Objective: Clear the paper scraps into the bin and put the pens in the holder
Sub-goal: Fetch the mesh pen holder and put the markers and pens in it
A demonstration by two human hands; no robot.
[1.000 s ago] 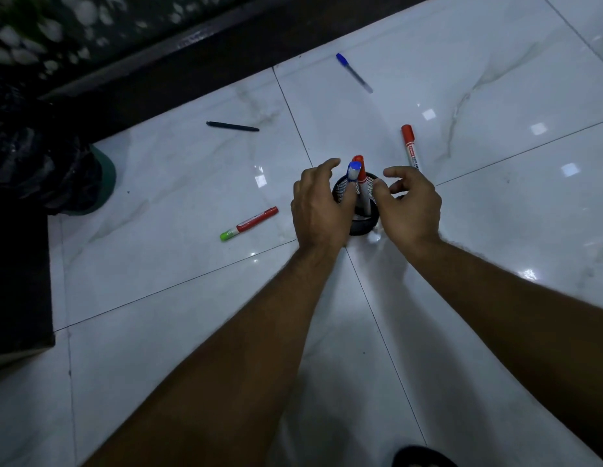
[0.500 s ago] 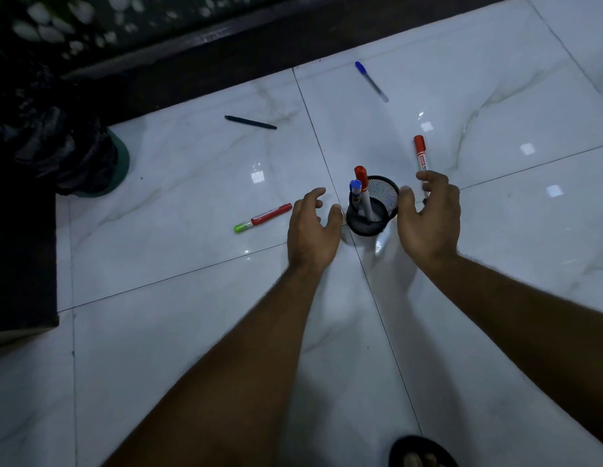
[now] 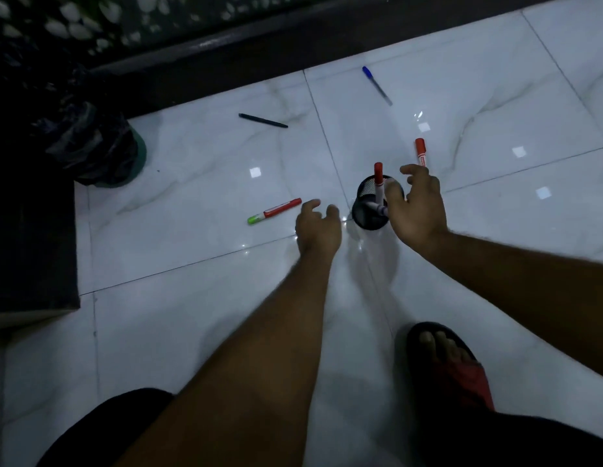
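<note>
Both hands have come off the holder [image 3: 367, 219]; left hand [image 3: 318, 229] and right hand [image 3: 418, 210] hover loosely spread, holding nothing. Two markers [image 3: 378, 178] stand inside. Still out: green-capped marker [image 3: 274, 210] at nine o'clock, red marker [image 3: 420, 151] at one, black pen [image 3: 263, 120] at eleven, blue pen [image 3: 377, 85] at twelve.

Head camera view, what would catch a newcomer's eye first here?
The left hand and right hand flank a black mesh pen holder with a red-capped marker standing in it. On the glossy white marble floor lie a green-capped red marker at left and a blue-capped pen farther back.
</note>
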